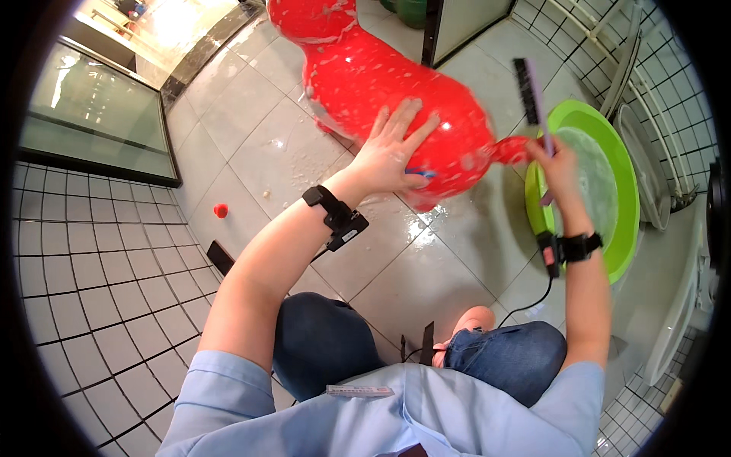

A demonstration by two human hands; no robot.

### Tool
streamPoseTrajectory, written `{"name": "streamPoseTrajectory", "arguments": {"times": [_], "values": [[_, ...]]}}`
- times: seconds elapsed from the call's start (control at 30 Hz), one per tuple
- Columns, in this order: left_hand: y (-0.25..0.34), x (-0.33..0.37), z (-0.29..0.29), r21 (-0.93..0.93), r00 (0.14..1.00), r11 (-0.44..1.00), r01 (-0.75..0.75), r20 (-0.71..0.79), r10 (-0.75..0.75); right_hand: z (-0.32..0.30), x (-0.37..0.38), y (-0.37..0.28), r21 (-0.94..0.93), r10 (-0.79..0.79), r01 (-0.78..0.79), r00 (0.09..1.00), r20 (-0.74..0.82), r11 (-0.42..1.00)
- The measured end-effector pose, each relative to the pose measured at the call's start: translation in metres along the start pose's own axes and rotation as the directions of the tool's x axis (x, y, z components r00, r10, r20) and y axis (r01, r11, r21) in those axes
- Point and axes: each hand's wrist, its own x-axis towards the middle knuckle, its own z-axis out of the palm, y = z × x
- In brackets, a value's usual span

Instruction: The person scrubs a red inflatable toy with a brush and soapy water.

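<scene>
A glossy red inflatable toy (449, 99), rounded and wet with white suds, lies across the tiled floor in front of me. My left hand (396, 152) rests on its side with the fingers spread and pressed flat. A small blue patch (419, 174) shows by the left thumb; I cannot tell what it is. My right hand (560, 164) is closed round the purple handle of a scrubbing brush (531, 99), its black bristles pointing up and away. The toy's narrow tail (512, 149) reaches to the right hand's fingers; whether they grip it too is unclear.
A lime-green basin (626, 198) of cloudy water stands to the right. On the left are a small red cap-like piece (221, 210), a dark flat object (221, 257) by the wall and a framed glass panel (99, 114). Water and suds wet the floor tiles (396, 266).
</scene>
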Motion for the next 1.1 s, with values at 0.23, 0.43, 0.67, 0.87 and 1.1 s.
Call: {"name": "streamPoseTrajectory", "arguments": {"times": [0.23,0.43,0.67,0.87,1.1], "values": [[-0.054,-0.049,0.02,-0.194,0.971,0.951,0.241,0.038,-0.238,-0.045,0.077,0.005,-0.319,-0.006,-0.141,0.908,-0.419,0.937],[-0.092,-0.007,-0.002,-0.915,0.454,0.182,0.359,0.002,-0.891,0.016,0.022,0.003,-0.475,-0.203,0.12,0.971,-0.127,0.872],[-0.076,0.001,0.097,-0.937,0.377,0.112,0.331,0.023,-0.926,0.07,0.083,-0.043,-0.617,-0.102,0.027,0.991,-0.086,0.786],[-0.121,0.012,0.007,-0.882,0.364,0.394,0.26,-0.288,-0.886,0.117,0.036,-0.099,-0.721,-0.077,0.343,0.924,0.375,0.602],[-0.128,0.008,-0.001,-0.928,0.558,0.317,0.194,-0.162,-0.814,0.059,0.1,-0.049,-0.694,-0.096,0.054,0.995,-0.023,0.718]]}}
